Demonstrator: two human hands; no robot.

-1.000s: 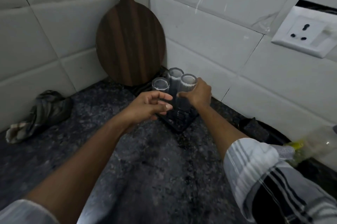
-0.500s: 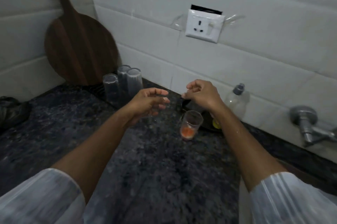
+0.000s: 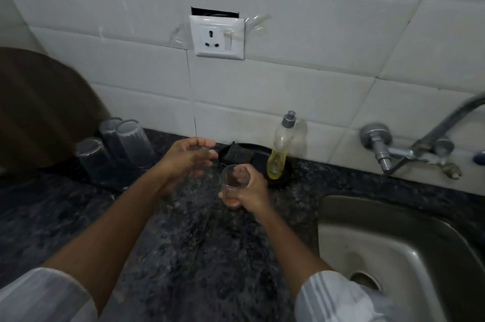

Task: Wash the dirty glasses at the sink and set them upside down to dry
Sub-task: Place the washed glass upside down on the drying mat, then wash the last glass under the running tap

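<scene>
My right hand grips a clear dirty glass with an orange residue at its bottom, upright on the dark granite counter. My left hand hovers just left of it, fingers loosely curved and holding nothing. Three clean glasses stand upside down in a group at the back left of the counter. The steel sink lies to the right, with the wall tap above it.
A bottle of yellow dish soap and a dark scrub sponge sit on a black dish behind the glass. A round wooden board leans on the left wall. A wall socket is above.
My right hand left the inverted glasses, moved right and took hold of the dirty glass. My view swung right, bringing the sink and tap into sight.
</scene>
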